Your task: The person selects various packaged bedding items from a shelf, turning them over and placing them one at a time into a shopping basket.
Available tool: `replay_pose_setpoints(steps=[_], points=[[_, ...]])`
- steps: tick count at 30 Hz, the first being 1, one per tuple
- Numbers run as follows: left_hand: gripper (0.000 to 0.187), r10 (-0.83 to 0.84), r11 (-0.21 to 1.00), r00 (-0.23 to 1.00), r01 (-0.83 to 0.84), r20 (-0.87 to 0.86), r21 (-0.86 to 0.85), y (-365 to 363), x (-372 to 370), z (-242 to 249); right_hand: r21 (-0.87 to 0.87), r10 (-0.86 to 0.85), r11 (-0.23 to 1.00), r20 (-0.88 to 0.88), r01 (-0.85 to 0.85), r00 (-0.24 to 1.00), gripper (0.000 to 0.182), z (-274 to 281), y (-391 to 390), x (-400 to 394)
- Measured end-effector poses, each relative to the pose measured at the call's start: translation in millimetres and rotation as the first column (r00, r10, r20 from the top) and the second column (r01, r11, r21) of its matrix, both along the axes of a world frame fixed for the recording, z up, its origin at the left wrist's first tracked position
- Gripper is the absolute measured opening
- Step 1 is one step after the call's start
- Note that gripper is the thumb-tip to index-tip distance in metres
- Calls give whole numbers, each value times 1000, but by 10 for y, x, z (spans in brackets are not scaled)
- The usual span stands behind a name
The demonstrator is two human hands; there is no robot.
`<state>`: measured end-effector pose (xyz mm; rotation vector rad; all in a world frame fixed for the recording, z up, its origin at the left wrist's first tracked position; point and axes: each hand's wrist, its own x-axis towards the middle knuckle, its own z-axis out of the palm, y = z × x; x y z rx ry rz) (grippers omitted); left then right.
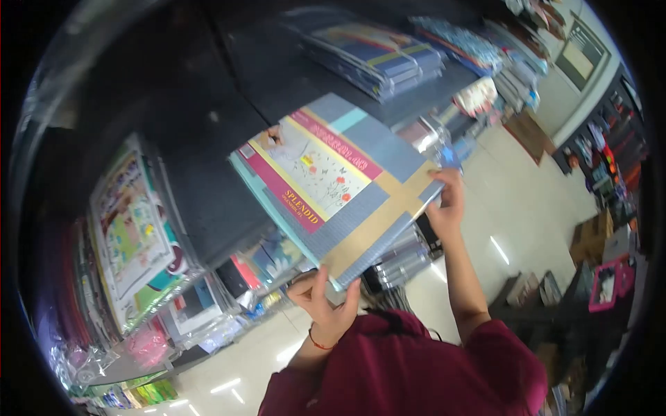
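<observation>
A flat packaged item (395,149) with a blue, beige and turquoise check pattern is held tilted over the dark shelf. Its magenta and yellow label shows flowers and the word SPLENDID. My left hand (326,305) grips the near corner, with the thumb and fingers at the edge. At the right corner, my right hand (447,204) has its fingers on top and its thumb along the edge. The far side of the package lies close to the shelf surface; whether it touches cannot be made out.
Stacked flat packages (374,59) lie on the dark shelf (187,76) at the back. Upright plastic-wrapped packages (135,236) stand at the left. Cardboard boxes (592,236) and a pink-framed item (605,286) are at the right, beyond the pale tiled floor (513,208).
</observation>
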<state>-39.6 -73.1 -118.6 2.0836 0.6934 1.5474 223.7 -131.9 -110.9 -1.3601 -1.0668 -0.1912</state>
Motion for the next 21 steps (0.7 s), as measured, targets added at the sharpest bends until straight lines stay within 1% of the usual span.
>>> replay_pose_setpoints(steps=[1, 2, 3, 4, 5, 6, 7, 9, 11, 12, 13, 14, 15, 16, 18, 19, 20, 21], points=[[59, -44, 998, 997, 47, -57, 43, -79, -53, 29, -17, -39, 999, 46, 40, 998, 42, -22, -236, 40], [55, -182, 972, 981, 191, -73, 136, -91, -86, 103, -25, -69, 997, 99, 72, 993, 42, -25, -459, 91], [51, -309, 918, 946, 323, -93, 232, -63, -93, 191, -33, -127, 991, 127, 132, 984, 43, 22, -670, 82], [46, -391, 869, 917, 397, -81, 296, -96, -72, 228, -34, -180, 982, 158, 187, 971, 44, 83, -884, 50], [42, -455, 829, 890, 435, -28, 351, -172, 2, 219, -30, -238, 968, 226, 250, 945, 44, 130, -1095, 35], [37, -496, 808, 866, 436, 58, 397, -270, 90, 194, -18, -290, 951, 296, 309, 910, 45, 157, -1298, 16], [33, -510, 802, 849, 411, 137, 434, -379, 148, 166, 1, -346, 932, 293, 361, 892, 45, 150, -1491, -18], [36, -477, 835, 824, 317, 305, 449, -647, 228, 111, 13, -422, 900, 277, 436, 863, 43, 147, -1802, -117], [37, -545, 798, 815, 434, 195, 418, -695, 264, 130, 1, -467, 876, 254, 482, 847, 42, 169, -2018, -160], [37, -576, 778, 805, 488, 141, 396, -719, 282, 140, -60, -452, 875, 253, 480, 855, 41, 174, -2086, -115], [39, -628, 735, 778, 577, 37, 356, -649, 315, 45, -120, -439, 870, 248, 477, 863, 41, 174, -2149, -69], [41, -651, 741, 759, 629, 21, 236, -665, 369, 10, -179, -427, 863, 241, 472, 872, 40, 165, -2202, -20], [43, -669, 740, 743, 664, 10, 111, -680, 423, -24, -241, -409, 865, 171, 440, 897, 40, 76, -2233, 56], [46, -622, 783, 778, 619, 91, 54, -668, 634, 44, -289, -381, 873, 101, 393, 919, 40, -37, -2239, 149], [40, -523, 845, 852, 524, 39, -110, -695, 845, -171, -408, -368, 851, -10, 332, 930, 41, -312, -2177, 358], [39, -503, 844, 864, 494, 15, -209, -681, 931, -334, -469, -369, 821, 3, 327, 929, 43, -451, -2093, 473], [37, -484, 835, 875, 457, -12, -306, -664, 1012, -528, -513, -353, 793, 53, 329, 934, 44, -568, -1971, 585], [35, -466, 819, 884, 414, -40, -397, -637, 1089, -726, -537, -311, 794, 44, 285, 949, 44, -723, -1845, 715]])
